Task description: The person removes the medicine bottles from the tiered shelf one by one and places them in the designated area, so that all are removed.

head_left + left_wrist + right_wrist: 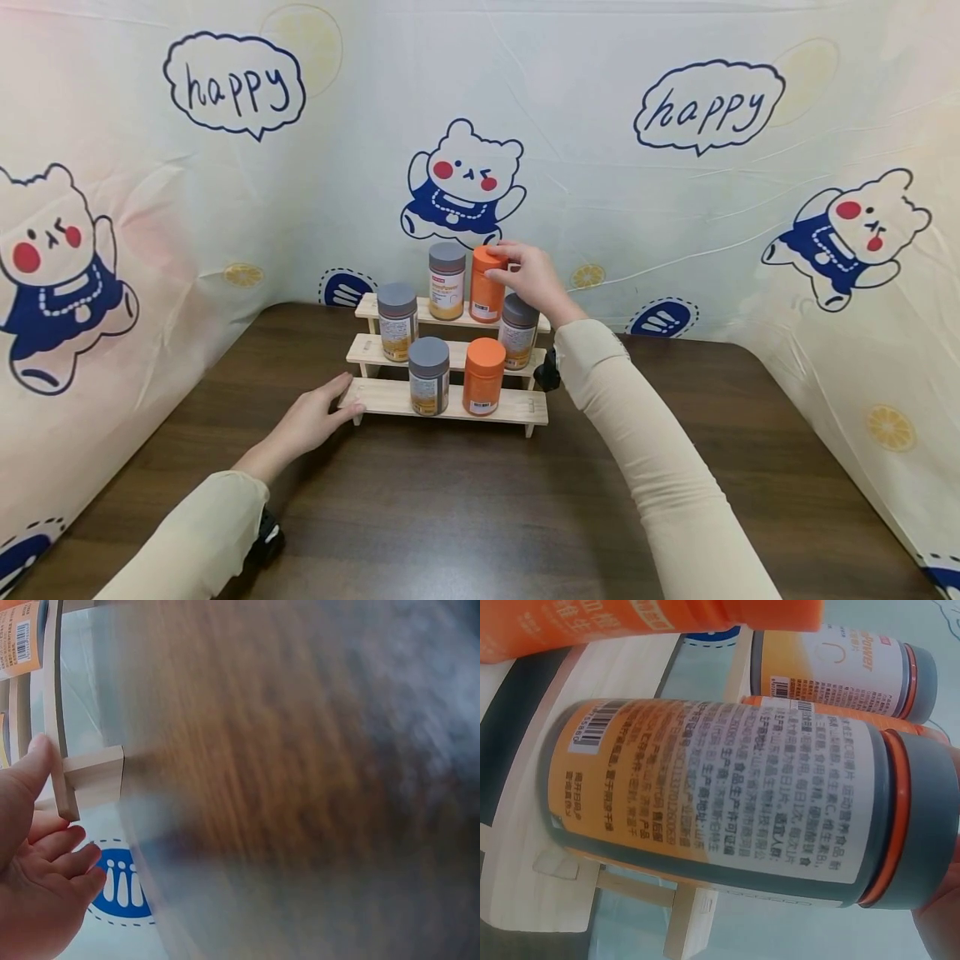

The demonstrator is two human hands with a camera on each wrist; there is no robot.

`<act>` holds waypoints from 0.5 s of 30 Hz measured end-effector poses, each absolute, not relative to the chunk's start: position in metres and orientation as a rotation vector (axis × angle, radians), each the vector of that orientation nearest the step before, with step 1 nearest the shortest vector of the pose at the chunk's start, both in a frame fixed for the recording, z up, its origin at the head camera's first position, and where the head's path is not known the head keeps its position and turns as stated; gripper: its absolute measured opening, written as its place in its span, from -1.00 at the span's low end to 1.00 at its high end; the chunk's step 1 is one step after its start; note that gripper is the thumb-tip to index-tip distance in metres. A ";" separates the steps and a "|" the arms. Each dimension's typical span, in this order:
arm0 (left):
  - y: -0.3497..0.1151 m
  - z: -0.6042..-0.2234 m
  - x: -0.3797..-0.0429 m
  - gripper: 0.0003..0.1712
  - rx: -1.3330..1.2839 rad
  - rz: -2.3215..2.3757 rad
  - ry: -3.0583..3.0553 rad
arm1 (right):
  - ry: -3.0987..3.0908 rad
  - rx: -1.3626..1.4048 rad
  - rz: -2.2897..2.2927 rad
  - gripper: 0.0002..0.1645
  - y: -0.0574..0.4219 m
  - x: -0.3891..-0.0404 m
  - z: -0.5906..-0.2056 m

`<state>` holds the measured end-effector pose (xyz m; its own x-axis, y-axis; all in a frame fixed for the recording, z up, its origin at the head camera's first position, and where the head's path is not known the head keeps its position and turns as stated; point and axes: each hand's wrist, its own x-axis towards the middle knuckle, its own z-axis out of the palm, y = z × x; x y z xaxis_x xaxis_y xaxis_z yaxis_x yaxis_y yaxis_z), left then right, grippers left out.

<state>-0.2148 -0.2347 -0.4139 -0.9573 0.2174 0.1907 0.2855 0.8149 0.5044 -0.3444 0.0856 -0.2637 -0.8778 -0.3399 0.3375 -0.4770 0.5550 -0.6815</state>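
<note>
A three-step wooden stand (382,400) carries several supplement bottles. With its thumb on top and fingers beneath, my left hand (311,417) pinches the left end of the lowest step. My right hand (536,279) grips an orange bottle (487,292) round its cap on the top step. Beside that bottle stands a grey-capped bottle (447,283). The middle step holds one grey-capped bottle (397,321) at its left end and another (720,802) at its right, below my right hand. On the lowest step are a grey-capped bottle (429,377) and an orange bottle (483,377).
The stand is on a dark brown wooden table (450,500). A pale cloth (585,183) printed with bears and "happy" bubbles encloses the back and sides. Each forearm wears a dark wrist camera, such as the left one (267,537).
</note>
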 end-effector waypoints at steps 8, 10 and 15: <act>-0.235 -0.414 -0.214 -0.27 -0.397 -0.841 -2.879 | -2.652 0.689 1.156 -0.51 0.082 -0.341 -0.262; -0.234 -0.414 -0.214 -0.28 -0.397 -0.842 -2.879 | -2.658 0.680 1.155 -0.51 0.082 -0.341 -0.261; -0.234 -0.413 -0.213 -0.29 -0.393 -0.835 -2.879 | -2.649 0.665 1.156 -0.52 0.081 -0.341 -0.261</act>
